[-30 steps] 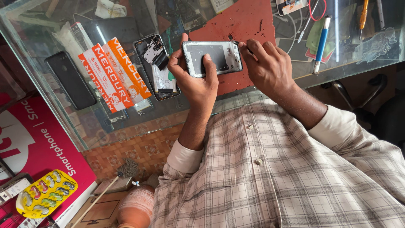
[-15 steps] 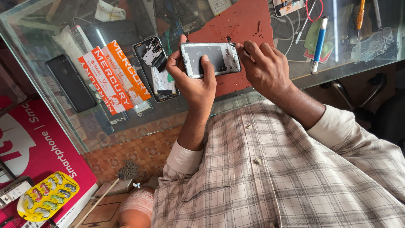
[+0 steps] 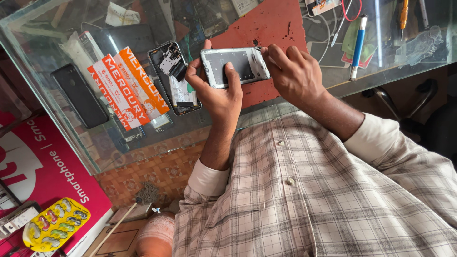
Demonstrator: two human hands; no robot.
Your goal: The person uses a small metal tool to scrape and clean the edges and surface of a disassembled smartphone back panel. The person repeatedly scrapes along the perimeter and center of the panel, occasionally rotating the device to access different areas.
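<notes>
My left hand (image 3: 214,93) grips a silver-framed smartphone (image 3: 238,64) with a dark screen. It holds the phone above the glass counter, thumb across the screen and fingers behind. My right hand (image 3: 295,76) is at the phone's right end. Its fingertips pinch a thin metal tool (image 3: 257,49) against the upper corner of the frame. Both sleeves are of a checked shirt (image 3: 323,200).
On the glass counter (image 3: 143,143) lie a red mat (image 3: 276,24), an opened phone body (image 3: 173,78), a black phone (image 3: 78,95), orange and white packets (image 3: 128,88), a blue-white pen (image 3: 357,47) and an orange screwdriver (image 3: 403,14). Lower left are a pink box (image 3: 43,162), a yellow tray (image 3: 57,223) and a brush (image 3: 138,197).
My right fingertips have closed in on the phone's upper right corner with the thin tool. The left hand keeps its hold, and the phone has barely shifted.
</notes>
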